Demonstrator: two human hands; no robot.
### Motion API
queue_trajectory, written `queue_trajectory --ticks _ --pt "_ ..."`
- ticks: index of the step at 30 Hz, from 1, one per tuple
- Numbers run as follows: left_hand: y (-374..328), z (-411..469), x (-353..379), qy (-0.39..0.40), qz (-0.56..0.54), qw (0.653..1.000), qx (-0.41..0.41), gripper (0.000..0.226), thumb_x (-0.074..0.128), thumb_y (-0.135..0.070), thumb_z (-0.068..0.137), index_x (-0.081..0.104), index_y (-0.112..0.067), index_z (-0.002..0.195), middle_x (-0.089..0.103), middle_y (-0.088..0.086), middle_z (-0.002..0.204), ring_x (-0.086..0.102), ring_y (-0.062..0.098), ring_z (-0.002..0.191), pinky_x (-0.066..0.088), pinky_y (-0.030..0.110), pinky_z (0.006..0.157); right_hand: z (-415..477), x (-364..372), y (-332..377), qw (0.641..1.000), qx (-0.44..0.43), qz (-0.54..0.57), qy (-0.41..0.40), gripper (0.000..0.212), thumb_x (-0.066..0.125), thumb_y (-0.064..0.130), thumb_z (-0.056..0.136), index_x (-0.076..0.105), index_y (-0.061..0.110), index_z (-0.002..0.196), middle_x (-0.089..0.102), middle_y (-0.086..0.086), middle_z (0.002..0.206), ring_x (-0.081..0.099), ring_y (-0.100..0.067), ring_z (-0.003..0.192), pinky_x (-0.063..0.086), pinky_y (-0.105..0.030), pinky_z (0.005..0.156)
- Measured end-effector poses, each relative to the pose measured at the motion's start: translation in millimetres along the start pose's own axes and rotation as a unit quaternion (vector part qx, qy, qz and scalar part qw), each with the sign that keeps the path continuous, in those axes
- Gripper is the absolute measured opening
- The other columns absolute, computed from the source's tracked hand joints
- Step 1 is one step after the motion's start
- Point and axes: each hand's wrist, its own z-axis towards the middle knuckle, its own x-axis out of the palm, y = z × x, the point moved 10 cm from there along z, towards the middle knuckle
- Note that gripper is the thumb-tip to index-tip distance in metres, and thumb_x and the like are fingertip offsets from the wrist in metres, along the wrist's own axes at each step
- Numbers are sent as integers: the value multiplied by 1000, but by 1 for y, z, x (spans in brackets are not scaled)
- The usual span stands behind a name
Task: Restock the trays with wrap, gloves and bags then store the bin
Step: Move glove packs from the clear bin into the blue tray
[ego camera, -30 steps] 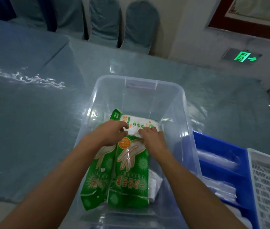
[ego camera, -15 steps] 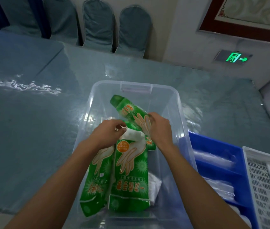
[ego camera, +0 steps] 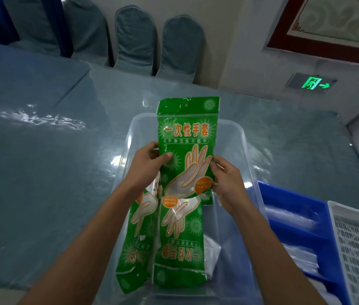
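While two more green packs (ego camera: 161, 245) lie flat in the clear bin (ego camera: 243, 137) on the table (ego camera: 42, 172), the left hand (ego camera: 146, 167) pinches the raised glove pack (ego camera: 187, 150) at its left edge. Its print faces the wearer, likely for a check. Opposite, the right hand (ego camera: 226, 179) has fingers (ego camera: 214, 166) pinching the other edge, nearest the blue tray (ego camera: 295, 208).

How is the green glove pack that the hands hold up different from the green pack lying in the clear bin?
The held glove pack stands upright above the clear bin, its print right way up; the lying pack rests inside, its print upside down. The left hand and right hand grip the held pack's sides; neither grips the lying pack. Both are green with a glove drawing.
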Motion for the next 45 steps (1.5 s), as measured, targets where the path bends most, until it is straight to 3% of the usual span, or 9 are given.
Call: queue_trajectory --ticks 7,11,15,22,26,28,36,40,45 --pt "-4 0 -4 -20 21 1000 11 18 63 -12 95 61 -19 112 76 2 99 75 16 86 61 35 74 3 -5 -29 999 20 -40 -24 23 52 11 101 68 16 116 74 -7 99 71 -19 85 57 -33 66" --pt "-3 3 -15 -56 39 997 22 17 62 -14 96 60 -24 109 76 2 100 75 17 86 61 44 80 2 -24 -60 951 40 -304 -35 31 62 20 93 65 17 124 70 -7 115 67 -24 105 53 -40 93" --pt "-4 4 -13 -51 74 995 30 21 62 -14 96 59 -24 114 75 0 102 74 15 87 61 46 81 -10 -14 -98 898 102 -426 46 29 67 20 89 67 14 118 71 -7 112 66 -22 100 51 -27 85" --pt "-7 1 -13 -56 76 995 28 18 61 -14 96 59 -24 111 73 0 104 73 16 90 61 45 81 -17 -11 -114 913 160 -370 54 12 74 19 86 68 20 97 73 -6 101 71 -21 93 59 -39 86" --pt "-9 0 -14 -62 81 994 33 18 61 -13 96 60 -22 112 73 -2 101 72 15 89 61 44 80 -29 -15 -119 919 211 -327 59 21 73 -2 83 62 15 80 68 -3 80 67 -8 62 55 -20 54" --pt "-10 0 -14 -64 86 994 35 19 60 -14 96 60 -19 115 73 -2 103 72 16 90 61 44 81 -29 -15 -117 910 218 -345 73 19 77 0 80 64 11 87 70 -7 91 69 -17 77 60 -31 67" --pt "-20 -3 -21 -95 77 990 69 19 62 -14 96 61 -19 115 72 -6 101 71 10 91 60 39 83 -16 -21 -38 929 31 -368 -24 47 77 10 83 61 16 126 65 -4 117 60 -16 95 48 -27 77" --pt "-27 -6 -27 -121 53 986 99 18 61 -12 96 62 -20 112 72 -6 100 71 9 91 60 36 82 -27 -30 -5 942 -33 -322 -86 28 73 13 87 60 21 109 69 0 108 66 -15 90 54 -30 75" --pt "-27 -10 -24 -104 48 988 103 18 59 -13 97 60 -21 113 72 -3 102 71 11 93 59 29 78 -45 -27 49 938 -142 -293 -118 22 66 14 94 63 23 113 66 12 102 59 9 89 46 -4 68"
